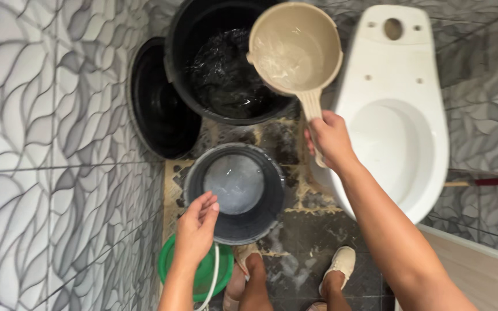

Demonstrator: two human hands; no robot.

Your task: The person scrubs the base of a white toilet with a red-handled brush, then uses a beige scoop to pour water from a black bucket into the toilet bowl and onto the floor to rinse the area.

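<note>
My right hand (329,140) grips the handle of a beige plastic dipper (293,49), held up over the rim of a large black barrel (226,69) with water in it. The dipper's bowl holds some water. My left hand (197,227) rests on the near-left rim of a smaller dark grey bucket (234,193) that stands on the floor below the barrel; a little water covers its bottom. The fingers of that hand curl over the rim.
A white toilet bowl (396,115) without a seat stands at the right. A black round lid (157,103) leans against the tiled wall at the left. A green basin (203,270) lies by my feet (338,265) in beige slippers. Dark wet floor tiles surround them.
</note>
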